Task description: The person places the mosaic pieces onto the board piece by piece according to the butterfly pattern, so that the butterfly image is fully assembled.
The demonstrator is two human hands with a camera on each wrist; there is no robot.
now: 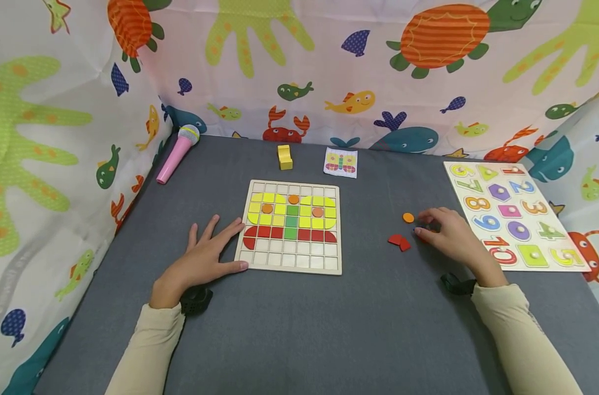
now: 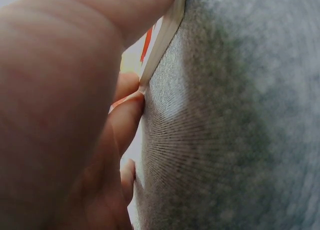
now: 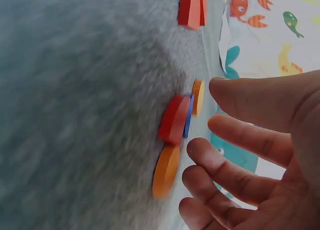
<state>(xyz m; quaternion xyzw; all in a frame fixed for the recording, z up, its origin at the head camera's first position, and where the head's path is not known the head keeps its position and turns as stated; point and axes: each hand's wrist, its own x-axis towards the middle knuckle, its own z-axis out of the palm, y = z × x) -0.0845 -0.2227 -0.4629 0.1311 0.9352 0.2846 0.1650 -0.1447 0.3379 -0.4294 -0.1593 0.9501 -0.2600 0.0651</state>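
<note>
A light wooden grid board [image 1: 289, 261] lies on the dark table, with yellow, green, orange and red pieces forming a butterfly. My left hand [image 1: 201, 263] rests spread at its left side, fingertips and thumb touching the board's edge [image 2: 165, 42]. Farther right, my right hand [image 1: 450, 233] hovers low over loose pieces, its thumb and fingers apart and holding nothing. In the right wrist view a red piece [image 3: 174, 120], a blue piece [image 3: 188, 117] and an orange disc [image 3: 166, 171] lie before the fingertips. Another orange disc [image 1: 408, 218] and red quarter pieces [image 1: 395, 239] are just left of that hand.
At the back stand a yellow block stack [image 1: 284, 157] and a small butterfly picture card [image 1: 340, 163]. A pink toy microphone [image 1: 173, 159] lies back left. A number puzzle board [image 1: 521, 266] lies beyond the right hand. Printed cloth [image 1: 319, 60] walls the table's back and sides.
</note>
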